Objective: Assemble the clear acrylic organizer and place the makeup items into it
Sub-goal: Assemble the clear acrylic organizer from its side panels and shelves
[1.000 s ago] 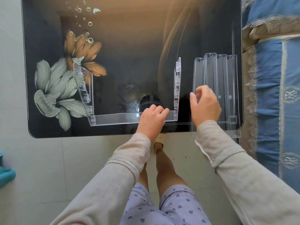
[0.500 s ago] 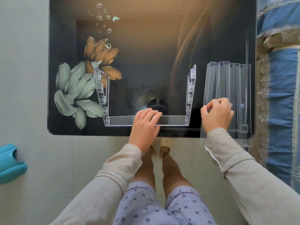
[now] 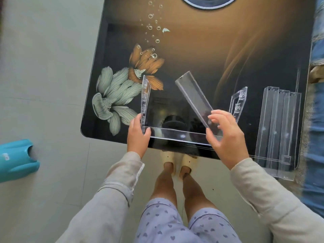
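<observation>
A clear acrylic frame (image 3: 177, 135), a U of a front strip and two upright side walls, stands at the near edge of the dark glass table (image 3: 192, 50). My left hand (image 3: 137, 135) grips the frame's left wall at its near corner. My right hand (image 3: 223, 132) pinches the near end of a clear acrylic shelf piece (image 3: 192, 97), which slants up and away to the left above the frame. The frame's right wall (image 3: 238, 104) shows just behind that hand. No makeup items are in view.
Several more clear shelf pieces (image 3: 278, 127) lie side by side at the table's right end, overhanging its near edge. A blue bedspread (image 3: 317, 120) borders the table on the right. A teal plastic object (image 3: 16, 157) lies on the tiled floor at left.
My right hand has lifted one shelf piece off the stack and carried it left over the frame. My left hand slid from the front strip's middle to the left corner. The camera moved closer.
</observation>
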A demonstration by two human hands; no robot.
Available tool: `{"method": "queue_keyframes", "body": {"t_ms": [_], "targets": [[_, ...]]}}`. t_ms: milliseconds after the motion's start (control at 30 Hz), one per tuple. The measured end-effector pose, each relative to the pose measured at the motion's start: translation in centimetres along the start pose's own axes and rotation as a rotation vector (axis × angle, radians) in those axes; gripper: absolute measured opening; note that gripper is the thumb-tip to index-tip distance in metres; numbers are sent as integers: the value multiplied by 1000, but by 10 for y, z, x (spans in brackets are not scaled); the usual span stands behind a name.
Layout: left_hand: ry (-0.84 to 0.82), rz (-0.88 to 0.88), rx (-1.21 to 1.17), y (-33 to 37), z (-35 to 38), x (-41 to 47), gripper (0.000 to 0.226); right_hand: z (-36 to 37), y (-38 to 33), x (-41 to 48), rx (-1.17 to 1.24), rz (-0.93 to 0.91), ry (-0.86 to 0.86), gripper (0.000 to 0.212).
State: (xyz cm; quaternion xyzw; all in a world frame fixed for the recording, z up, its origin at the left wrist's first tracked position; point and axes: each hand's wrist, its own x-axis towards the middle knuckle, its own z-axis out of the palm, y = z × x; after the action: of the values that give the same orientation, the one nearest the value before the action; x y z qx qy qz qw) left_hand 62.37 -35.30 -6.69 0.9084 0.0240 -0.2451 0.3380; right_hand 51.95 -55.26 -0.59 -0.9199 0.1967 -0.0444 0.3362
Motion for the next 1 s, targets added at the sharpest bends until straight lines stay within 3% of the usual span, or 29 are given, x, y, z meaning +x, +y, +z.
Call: {"method": "queue_keyframes", "body": {"t_ms": [100,233,533,1000], "targets": [[-42,-37,-42,0,-1,5,50,14,-12,5,-79,61,-205,50],[-26,-71,-98,-1,-3,8,49,29,-12,17,-275,-46,-380,51],[-27,-79,-96,-4,-8,7,39,49,-11,25,-306,-201,-353,51],[-75,-76,-106,-1,-15,7,39,63,-6,21,-335,-157,-390,53]]}}
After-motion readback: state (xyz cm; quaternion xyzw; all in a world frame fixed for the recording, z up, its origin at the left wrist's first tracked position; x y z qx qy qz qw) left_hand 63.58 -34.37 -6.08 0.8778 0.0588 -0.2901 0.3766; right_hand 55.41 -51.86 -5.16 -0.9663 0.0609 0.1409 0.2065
